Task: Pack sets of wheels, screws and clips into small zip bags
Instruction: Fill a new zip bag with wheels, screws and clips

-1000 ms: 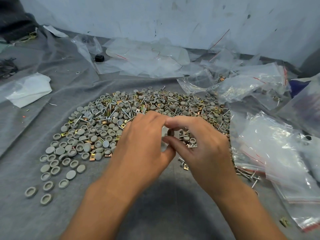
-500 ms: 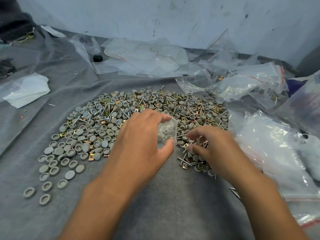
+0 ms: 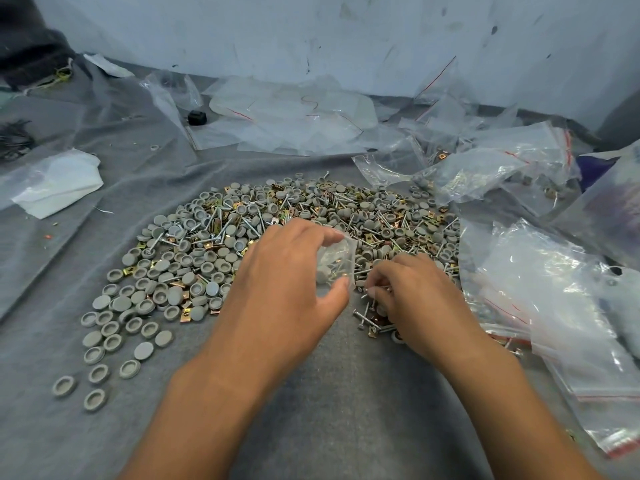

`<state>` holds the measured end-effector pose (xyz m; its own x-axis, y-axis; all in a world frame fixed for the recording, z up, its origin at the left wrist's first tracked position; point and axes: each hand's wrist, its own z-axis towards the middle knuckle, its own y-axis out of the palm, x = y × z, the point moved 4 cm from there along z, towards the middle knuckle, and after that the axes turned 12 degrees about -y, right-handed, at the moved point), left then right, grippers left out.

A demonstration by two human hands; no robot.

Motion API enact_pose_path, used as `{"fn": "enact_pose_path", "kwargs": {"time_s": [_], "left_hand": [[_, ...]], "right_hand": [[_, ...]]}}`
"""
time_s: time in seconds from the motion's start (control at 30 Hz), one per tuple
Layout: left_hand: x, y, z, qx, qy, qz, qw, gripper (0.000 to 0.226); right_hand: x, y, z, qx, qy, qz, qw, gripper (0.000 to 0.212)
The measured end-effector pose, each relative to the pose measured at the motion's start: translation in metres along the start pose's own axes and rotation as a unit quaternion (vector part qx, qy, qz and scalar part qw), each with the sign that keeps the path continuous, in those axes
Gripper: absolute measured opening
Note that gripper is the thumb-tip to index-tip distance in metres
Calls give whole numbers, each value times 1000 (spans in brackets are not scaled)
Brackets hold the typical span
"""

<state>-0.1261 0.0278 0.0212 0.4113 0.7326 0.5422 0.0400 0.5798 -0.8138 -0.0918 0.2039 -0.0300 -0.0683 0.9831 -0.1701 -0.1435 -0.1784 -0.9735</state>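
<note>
Presently, head view: left hand (image 3: 287,285) pinches a small clear zip bag (image 3: 337,259) between thumb and fingers, above the near edge of the heap of grey plastic wheels, silver screws and brass clips (image 3: 277,230) on grey cloth (image 3: 346,410). Bag holds one grey wheel and some screws. Right hand (image 3: 419,299), fingers curled, picks at loose screws (image 3: 369,315) just beside the bag. Larger clear zip bags (image 3: 554,306), partly filled, lie right.

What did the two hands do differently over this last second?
The right hand left the small bag, where both hands had been meeting, dropped to the right into the screws beside it and now picks at them with curled fingers. The left hand kept its grip on the bag, which already holds a grey wheel and screws. The pile of parts and the big bags stayed put.
</note>
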Motion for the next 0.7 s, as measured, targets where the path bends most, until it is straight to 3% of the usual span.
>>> {"fn": "enact_pose_path", "kwargs": {"time_s": [0.1, 0.27, 0.47, 0.7], "left_hand": [[-1, 0, 0, 1, -1, 3, 1000, 49], [-2, 0, -1, 0, -3, 2, 1000, 50], [0, 1, -2, -4, -3, -1, 1000, 51], [-2, 1, -1, -4, -5, 0, 1000, 51]], "right_hand": [[7, -4, 0, 36, 7, 52, 998, 5], [12, 2, 2, -32, 10, 20, 999, 9], [6, 1, 3, -27, 5, -3, 1000, 2], [12, 4, 4, -46, -6, 4, 999, 10]]}}
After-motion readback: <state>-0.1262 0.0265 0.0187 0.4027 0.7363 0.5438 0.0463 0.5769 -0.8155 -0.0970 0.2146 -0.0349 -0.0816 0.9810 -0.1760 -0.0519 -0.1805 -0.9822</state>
